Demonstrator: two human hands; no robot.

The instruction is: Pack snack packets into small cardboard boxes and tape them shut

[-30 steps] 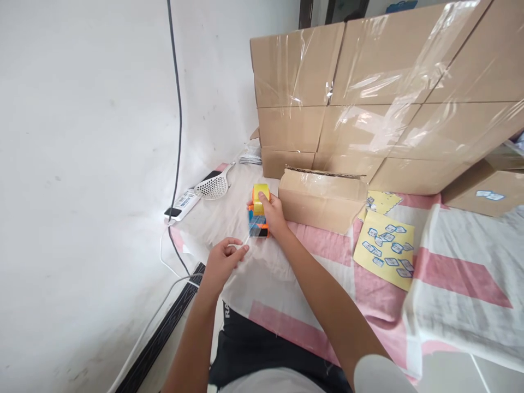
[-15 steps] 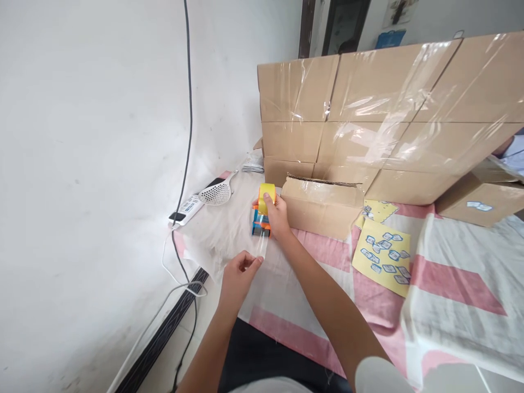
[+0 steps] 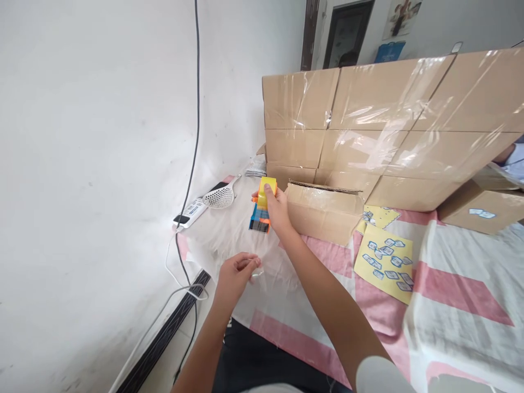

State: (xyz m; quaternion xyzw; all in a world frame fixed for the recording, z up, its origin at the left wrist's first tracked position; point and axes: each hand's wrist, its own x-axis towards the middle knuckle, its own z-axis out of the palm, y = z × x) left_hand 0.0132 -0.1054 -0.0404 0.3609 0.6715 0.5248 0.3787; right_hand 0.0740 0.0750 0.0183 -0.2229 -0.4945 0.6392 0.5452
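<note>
My right hand (image 3: 277,208) is closed around a tape dispenser (image 3: 259,217), blue and orange with a yellow roll, tilted above the cloth. Between the thumb and fingers of my left hand (image 3: 238,271) is a short, curled piece of clear tape (image 3: 257,272), apart from the dispenser. Just right of my right hand stands a small cardboard box (image 3: 323,213) with a ragged upper edge. The tape's upper end is partly hidden by my fingers.
A large taped cardboard panel (image 3: 368,109) stands behind. Left lie a white slotted scoop (image 3: 221,196) and a power strip (image 3: 191,212) with cables. To the right are a yellow paper with stickers (image 3: 382,262), an open box (image 3: 478,204) and a person's sleeve (image 3: 514,162).
The clear strip that stretched from the dispenser to my left hand has come off as a short piece. My right hand has tilted the dispenser.
</note>
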